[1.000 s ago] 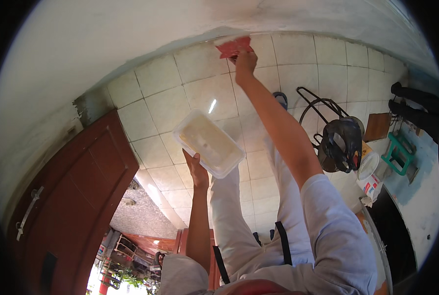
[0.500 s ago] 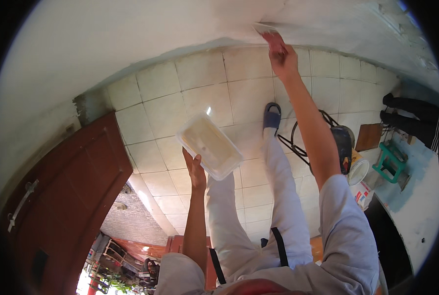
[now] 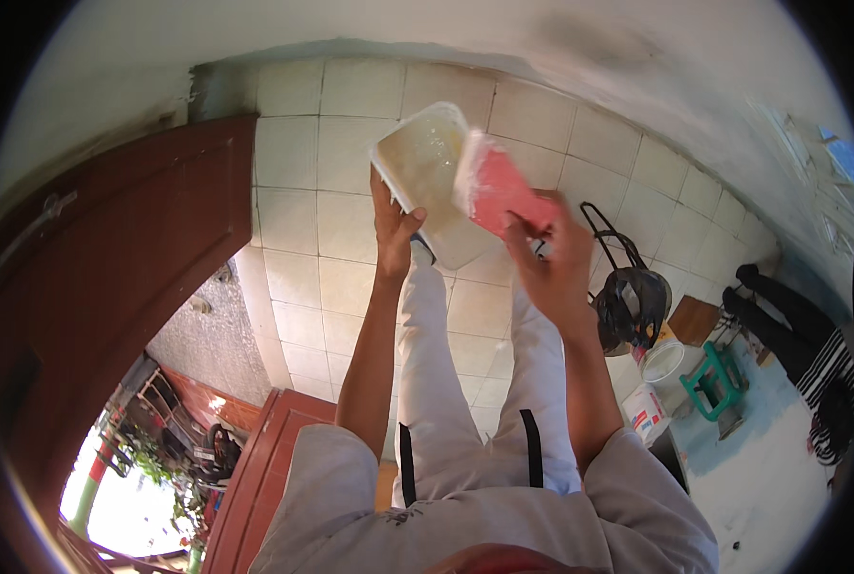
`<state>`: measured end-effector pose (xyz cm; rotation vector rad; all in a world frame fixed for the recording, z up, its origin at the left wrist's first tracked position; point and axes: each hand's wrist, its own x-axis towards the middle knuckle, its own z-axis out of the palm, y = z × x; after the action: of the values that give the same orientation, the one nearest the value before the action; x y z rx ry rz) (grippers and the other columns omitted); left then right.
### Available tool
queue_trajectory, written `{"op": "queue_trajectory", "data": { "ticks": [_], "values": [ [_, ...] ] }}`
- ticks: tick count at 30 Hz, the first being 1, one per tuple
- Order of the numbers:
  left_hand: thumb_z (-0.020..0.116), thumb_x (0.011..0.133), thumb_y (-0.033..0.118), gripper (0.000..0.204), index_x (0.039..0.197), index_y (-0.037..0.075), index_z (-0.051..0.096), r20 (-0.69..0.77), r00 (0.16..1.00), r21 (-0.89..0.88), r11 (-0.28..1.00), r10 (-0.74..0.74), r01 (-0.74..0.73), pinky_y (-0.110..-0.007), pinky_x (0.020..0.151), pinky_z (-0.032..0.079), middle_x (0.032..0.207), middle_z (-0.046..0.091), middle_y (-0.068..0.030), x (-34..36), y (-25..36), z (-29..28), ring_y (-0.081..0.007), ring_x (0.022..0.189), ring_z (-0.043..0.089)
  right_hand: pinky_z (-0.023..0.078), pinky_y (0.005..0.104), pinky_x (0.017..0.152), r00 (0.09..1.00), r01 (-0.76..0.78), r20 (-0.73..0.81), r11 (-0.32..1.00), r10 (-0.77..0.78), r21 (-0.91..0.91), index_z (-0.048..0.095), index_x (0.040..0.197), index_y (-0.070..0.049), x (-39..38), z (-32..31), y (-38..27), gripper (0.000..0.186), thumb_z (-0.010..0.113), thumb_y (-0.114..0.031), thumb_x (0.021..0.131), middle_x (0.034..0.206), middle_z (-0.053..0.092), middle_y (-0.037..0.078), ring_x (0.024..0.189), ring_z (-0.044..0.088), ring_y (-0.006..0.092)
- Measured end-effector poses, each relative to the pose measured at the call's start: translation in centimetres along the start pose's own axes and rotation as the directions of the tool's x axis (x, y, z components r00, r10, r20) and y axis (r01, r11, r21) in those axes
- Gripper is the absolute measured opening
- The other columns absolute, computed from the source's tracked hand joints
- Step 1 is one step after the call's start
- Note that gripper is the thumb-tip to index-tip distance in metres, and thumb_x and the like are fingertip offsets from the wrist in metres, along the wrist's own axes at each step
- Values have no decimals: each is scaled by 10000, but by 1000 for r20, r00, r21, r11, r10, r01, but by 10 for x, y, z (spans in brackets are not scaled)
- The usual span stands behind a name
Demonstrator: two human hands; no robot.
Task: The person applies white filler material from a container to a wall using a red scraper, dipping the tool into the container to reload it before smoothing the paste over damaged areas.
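Observation:
My left hand [image 3: 392, 228] grips the near-left side of a white rectangular plastic tub [image 3: 393, 180], thumb over its rim. A pale, wet-looking liquid or paste lies inside. In my right hand [image 3: 556, 263] is a wide paintbrush [image 3: 503, 194] with a red handle and whitish bristles, slightly blurred. Its bristles are at the tub's right edge; whether they touch the tub or its contents I cannot tell. Both hands are in front of me, above the tiled floor [image 3: 346, 225].
A pale wall [image 3: 503, 33] with grey patches curves along the far side. To the left is a brown door [image 3: 150, 220]. At right are a black plastic bag [image 3: 635, 306], a bucket [image 3: 663, 362], a green stool [image 3: 716, 383] and another person [image 3: 790, 325] in dark trousers.
My right hand has brought the brush from the far wall back to the tub. The tub has moved farther forward, and the view has turned.

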<state>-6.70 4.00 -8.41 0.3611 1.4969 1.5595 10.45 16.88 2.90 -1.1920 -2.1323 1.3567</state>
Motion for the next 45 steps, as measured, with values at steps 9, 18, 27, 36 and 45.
{"op": "queue_trajectory", "data": {
  "ticks": [9,18,27,36,45],
  "values": [
    [834,708,405,1268,1642,106,30,-87,993,-48,996,76,-81,-489,1151,391,1563,312,-195,-17,16,22,-367,1410,395,548,513,690,954,-14,277,943,112,-333,468,1261,29,23,52,-18,404,631,-20,895,913,696,260,835,682,468],
    [863,698,396,1302,1641,104,15,-3,999,25,999,48,-48,-497,1125,423,1584,284,-192,-20,0,37,-378,1398,417,550,526,752,965,-82,225,968,137,-239,512,1182,47,24,59,17,385,672,-29,840,996,698,279,907,688,456],
    [856,697,377,1292,1646,135,14,-6,1000,83,996,-12,12,-523,1109,438,1585,274,-194,-23,-16,24,-402,1375,438,540,534,771,931,-5,360,985,67,-172,493,1214,9,18,70,45,434,664,-1,815,962,709,256,897,679,465],
    [828,708,428,1263,1647,134,37,7,994,62,992,-107,107,-506,1112,433,1531,335,-198,-18,-12,19,-371,1364,445,537,533,772,934,-80,331,981,135,-175,507,1189,-16,19,74,31,395,699,-76,849,943,698,255,890,677,462],
    [787,720,443,1211,1644,119,76,14,998,35,997,-64,64,-501,1146,389,1576,317,-168,-25,-26,17,-358,1429,380,568,507,780,942,-95,284,954,179,-284,502,1291,37,36,84,31,527,700,-10,806,966,693,278,914,694,444]
  ]
}}
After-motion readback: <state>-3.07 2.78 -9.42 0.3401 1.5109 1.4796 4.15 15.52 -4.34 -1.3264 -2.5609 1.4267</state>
